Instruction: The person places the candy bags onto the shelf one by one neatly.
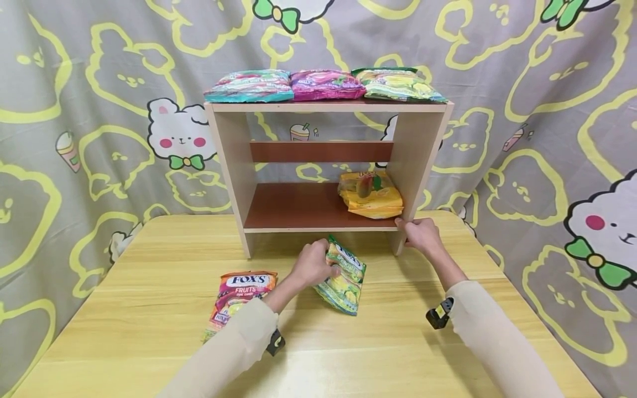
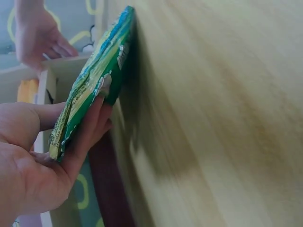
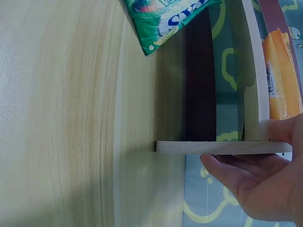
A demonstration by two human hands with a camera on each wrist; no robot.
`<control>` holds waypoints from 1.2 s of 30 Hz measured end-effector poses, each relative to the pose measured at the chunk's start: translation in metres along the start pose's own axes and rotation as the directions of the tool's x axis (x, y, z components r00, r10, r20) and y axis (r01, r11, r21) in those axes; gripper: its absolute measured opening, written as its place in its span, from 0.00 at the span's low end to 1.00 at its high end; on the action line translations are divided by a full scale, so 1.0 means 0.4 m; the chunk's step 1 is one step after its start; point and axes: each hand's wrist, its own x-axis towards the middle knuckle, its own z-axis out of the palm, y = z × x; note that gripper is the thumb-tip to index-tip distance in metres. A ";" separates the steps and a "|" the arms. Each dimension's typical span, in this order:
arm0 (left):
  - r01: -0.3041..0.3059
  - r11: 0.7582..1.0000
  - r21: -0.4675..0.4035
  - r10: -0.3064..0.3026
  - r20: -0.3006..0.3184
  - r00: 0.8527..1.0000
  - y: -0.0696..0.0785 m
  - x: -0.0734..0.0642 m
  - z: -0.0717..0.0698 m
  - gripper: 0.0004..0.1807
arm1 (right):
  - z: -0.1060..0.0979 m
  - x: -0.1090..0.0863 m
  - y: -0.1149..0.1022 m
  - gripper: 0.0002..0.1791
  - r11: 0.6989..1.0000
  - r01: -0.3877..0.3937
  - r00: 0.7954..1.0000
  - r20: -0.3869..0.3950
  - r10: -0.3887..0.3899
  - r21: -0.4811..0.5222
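My left hand (image 1: 312, 266) pinches a green and yellow candy bag (image 1: 348, 276) by its edge, just above the table in front of the shelf. In the left wrist view the thumb is on one side of the bag (image 2: 94, 80) and the fingers (image 2: 90, 130) on the other. My right hand (image 1: 422, 235) grips the lower right side panel of the small wooden shelf (image 1: 328, 107). The right wrist view has its thumb and fingers on either side of that panel (image 3: 213, 147). A yellow-orange bag (image 1: 373, 196) sits at the right of the middle board, near the right hand.
A Fox's Fruits candy bag (image 1: 244, 293) lies on the table (image 1: 124, 287) by the left forearm. Along the shelf's top lie a teal bag (image 1: 251, 85), a purple bag (image 1: 325, 84) and another green-yellow bag (image 1: 398, 84). A patterned curtain (image 1: 124, 61) hangs behind.
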 end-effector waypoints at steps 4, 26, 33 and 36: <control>-0.025 0.999 0.024 0.025 -0.019 1.000 0.010 -0.002 -0.005 0.17 | -0.001 0.000 0.002 0.34 1.000 0.002 1.000 -0.005 -0.002 -0.002; -0.128 0.988 0.090 0.124 0.043 0.991 0.072 -0.022 -0.089 0.20 | -0.003 -0.005 -0.003 0.35 0.999 -0.013 1.000 0.018 0.014 -0.029; -0.073 0.996 0.050 0.074 -0.018 0.997 0.107 -0.007 -0.161 0.18 | -0.001 -0.005 -0.003 0.35 1.000 -0.014 1.000 0.023 0.015 -0.021; -0.035 0.999 0.013 0.036 -0.053 0.998 0.116 -0.001 -0.198 0.18 | 0.000 -0.004 -0.004 0.35 1.000 -0.013 1.000 0.024 0.014 -0.015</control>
